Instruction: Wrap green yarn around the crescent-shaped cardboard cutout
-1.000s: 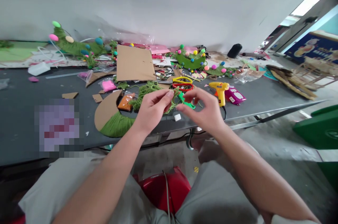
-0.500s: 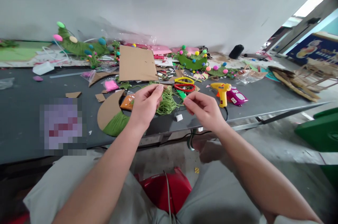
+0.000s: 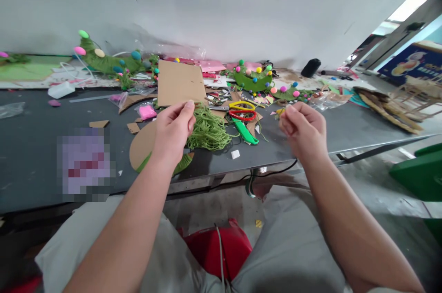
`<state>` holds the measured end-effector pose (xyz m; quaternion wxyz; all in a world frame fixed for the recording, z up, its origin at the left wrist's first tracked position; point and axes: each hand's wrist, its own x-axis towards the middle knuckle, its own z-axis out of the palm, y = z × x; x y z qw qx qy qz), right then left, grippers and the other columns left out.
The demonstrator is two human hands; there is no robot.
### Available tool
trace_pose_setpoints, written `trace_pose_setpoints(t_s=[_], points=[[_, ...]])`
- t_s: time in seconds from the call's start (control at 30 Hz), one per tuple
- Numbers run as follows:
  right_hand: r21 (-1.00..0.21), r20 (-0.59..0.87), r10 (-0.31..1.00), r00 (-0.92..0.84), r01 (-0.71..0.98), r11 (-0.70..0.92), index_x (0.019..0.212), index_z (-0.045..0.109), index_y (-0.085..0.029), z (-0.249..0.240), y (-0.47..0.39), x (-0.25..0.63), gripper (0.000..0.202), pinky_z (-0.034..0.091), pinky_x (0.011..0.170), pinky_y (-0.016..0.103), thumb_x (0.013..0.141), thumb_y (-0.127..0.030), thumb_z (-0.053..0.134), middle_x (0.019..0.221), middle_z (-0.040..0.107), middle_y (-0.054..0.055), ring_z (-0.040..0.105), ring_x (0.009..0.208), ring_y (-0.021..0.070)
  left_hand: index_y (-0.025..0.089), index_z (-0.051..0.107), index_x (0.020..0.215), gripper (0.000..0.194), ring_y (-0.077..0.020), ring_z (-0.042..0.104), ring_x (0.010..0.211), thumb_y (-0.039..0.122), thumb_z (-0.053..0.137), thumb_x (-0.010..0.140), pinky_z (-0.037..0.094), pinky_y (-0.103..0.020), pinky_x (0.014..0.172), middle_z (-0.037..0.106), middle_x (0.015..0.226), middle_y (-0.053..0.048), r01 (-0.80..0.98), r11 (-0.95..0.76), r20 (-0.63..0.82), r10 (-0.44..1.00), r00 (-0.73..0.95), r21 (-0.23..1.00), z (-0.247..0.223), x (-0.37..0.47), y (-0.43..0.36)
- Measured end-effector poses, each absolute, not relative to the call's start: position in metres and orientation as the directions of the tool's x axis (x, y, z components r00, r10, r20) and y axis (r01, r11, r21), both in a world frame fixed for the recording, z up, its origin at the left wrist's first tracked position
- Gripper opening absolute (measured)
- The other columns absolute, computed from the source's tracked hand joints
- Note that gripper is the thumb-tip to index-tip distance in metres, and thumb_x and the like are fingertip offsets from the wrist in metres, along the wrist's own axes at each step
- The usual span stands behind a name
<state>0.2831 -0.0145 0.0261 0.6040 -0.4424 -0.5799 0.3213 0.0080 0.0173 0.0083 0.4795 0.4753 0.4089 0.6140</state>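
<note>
My left hand (image 3: pixel 174 131) is closed in a pinch at the upper left edge of a loose heap of green yarn (image 3: pixel 210 131), with yarn at its fingertips. Off to the right, my right hand (image 3: pixel 305 129) is also pinched closed; whatever its fingers hold is too small to make out. It covers most of the yellow glue gun (image 3: pixel 280 111). Partly behind my left forearm lies a cardboard crescent (image 3: pixel 141 145), with green yarn wrapped round part of it. Red-and-yellow-handled scissors (image 3: pixel 241 111) and a green utility knife (image 3: pixel 246 131) lie between my hands.
A cardboard sheet (image 3: pixel 180 83) stands behind the yarn. Green crescents with colored pompoms (image 3: pixel 252 80) line the back, among paper scraps. A small white block (image 3: pixel 235 154) sits near the front edge. A white power strip (image 3: pixel 61 90) is at left, a red stool (image 3: pixel 217 247) below.
My hands have moved apart: the right one went right, over the glue gun, and the left one slightly left and up. The yarn heap and the green knife show more fully now.
</note>
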Motion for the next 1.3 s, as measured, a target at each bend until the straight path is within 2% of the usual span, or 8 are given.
trace_pose_setpoints(t_s=[0.13, 0.2, 0.3, 0.4, 0.6, 0.87, 1.07, 1.3], points=[[-0.775, 0.450, 0.890, 0.070, 0.526, 0.351, 0.072, 0.065, -0.019, 0.014, -0.009, 0.281, 0.035, 0.036, 0.054, 0.029, 0.094, -0.046, 0.064, 0.060, 0.054, 0.000, 0.047, 0.056, 0.0133, 0.019, 0.057, 0.066, 0.031, -0.0087, 0.031, 0.046, 0.036, 0.068, 0.089, 0.021, -0.027, 0.044, 0.043, 0.053, 0.003, -0.203, -0.195, 0.200, 0.980, 0.005, 0.960, 0.012, 0.014, 0.011], [-0.627, 0.520, 0.854, -0.010, 0.675, 0.390, 0.097, 0.074, -0.019, 0.007, -0.005, 0.278, 0.023, 0.048, 0.071, 0.033, 0.091, -0.039, 0.067, 0.090, 0.069, 0.007, 0.062, 0.083, 0.0200, 0.018, 0.062, 0.070, 0.028, -0.0090, 0.032, 0.047, 0.037, 0.067, 0.090, 0.021, -0.027, 0.045, 0.044, 0.053, 0.003, -0.203, -0.188, 0.202, 0.978, 0.050, 0.961, 0.012, 0.019, 0.008], [-0.541, 0.583, 0.804, -0.122, 0.679, 0.496, 0.127, 0.069, -0.021, 0.002, -0.005, 0.266, 0.039, 0.047, 0.098, 0.044, 0.090, -0.033, 0.069, 0.130, 0.064, 0.012, 0.058, 0.120, 0.0266, 0.018, 0.064, 0.073, 0.026, -0.0098, 0.034, 0.050, 0.038, 0.068, 0.090, 0.021, -0.028, 0.046, 0.044, 0.054, 0.002, -0.186, -0.174, 0.198, 0.972, 0.124, 0.967, 0.012, 0.023, 0.005], [-0.678, 0.529, 0.836, -0.147, 0.520, 0.520, 0.113, 0.074, -0.020, 0.007, -0.012, 0.246, 0.026, 0.052, 0.087, 0.036, 0.093, -0.036, 0.066, 0.116, 0.071, 0.009, 0.065, 0.102, 0.0203, 0.018, 0.062, 0.071, 0.029, -0.0103, 0.035, 0.051, 0.038, 0.067, 0.091, 0.022, -0.027, 0.047, 0.045, 0.056, 0.002, -0.137, -0.164, 0.189, 0.962, 0.196, 0.977, 0.013, 0.026, 0.001], [-0.921, 0.250, 0.957, -0.144, 0.270, 0.281, 0.086, 0.074, -0.017, 0.015, -0.023, 0.209, 0.029, 0.045, 0.062, 0.026, 0.087, -0.046, 0.071, 0.078, 0.069, 0.002, 0.056, 0.069, 0.0121, 0.018, 0.057, 0.066, 0.035, -0.0102, 0.034, 0.053, 0.038, 0.065, 0.093, 0.022, -0.027, 0.049, 0.042, 0.057, 0.002, -0.133, -0.165, 0.196, 0.944, 0.265, 0.977, 0.008, 0.036, -0.003], [-0.989, 0.128, 0.991, -0.039, -0.084, 0.124, 0.079, 0.070, -0.016, 0.008, -0.017, 0.200, 0.030, 0.038, 0.056, 0.024, 0.077, -0.044, 0.081, 0.067, 0.059, -0.002, 0.046, 0.059, 0.0082, 0.019, 0.060, 0.068, 0.033, -0.0104, 0.032, 0.052, 0.041, 0.068, 0.090, 0.023, -0.027, 0.048, 0.039, 0.057, 0.003, -0.173, -0.175, 0.214, 0.945, 0.246, 0.969, 0.001, 0.043, -0.002], [-0.988, 0.146, 0.978, -0.151, 0.021, 0.151, 0.078, 0.065, -0.016, 0.011, -0.017, 0.208, 0.025, 0.038, 0.058, 0.024, 0.080, -0.038, 0.076, 0.066, 0.055, -0.003, 0.046, 0.060, 0.0083, 0.019, 0.069, 0.079, 0.020, -0.0102, 0.033, 0.050, 0.037, 0.068, 0.089, 0.022, -0.024, 0.047, 0.040, 0.055, 0.004, -0.159, -0.186, 0.199, 0.978, 0.071, 0.970, -0.002, 0.039, 0.002], [-0.952, 0.058, 0.935, -0.349, 0.262, 0.157, 0.076, 0.054, -0.017, 0.021, -0.017, 0.222, 0.019, 0.030, 0.054, 0.025, 0.088, -0.031, 0.057, 0.064, 0.046, -0.005, 0.038, 0.059, 0.0081, 0.018, 0.071, 0.081, 0.025, -0.0117, 0.036, 0.052, 0.038, 0.062, 0.093, 0.027, -0.025, 0.049, 0.044, 0.057, 0.003, 0.059, -0.304, 0.298, 0.951, 0.088, 0.951, -0.001, 0.037, 0.001]])
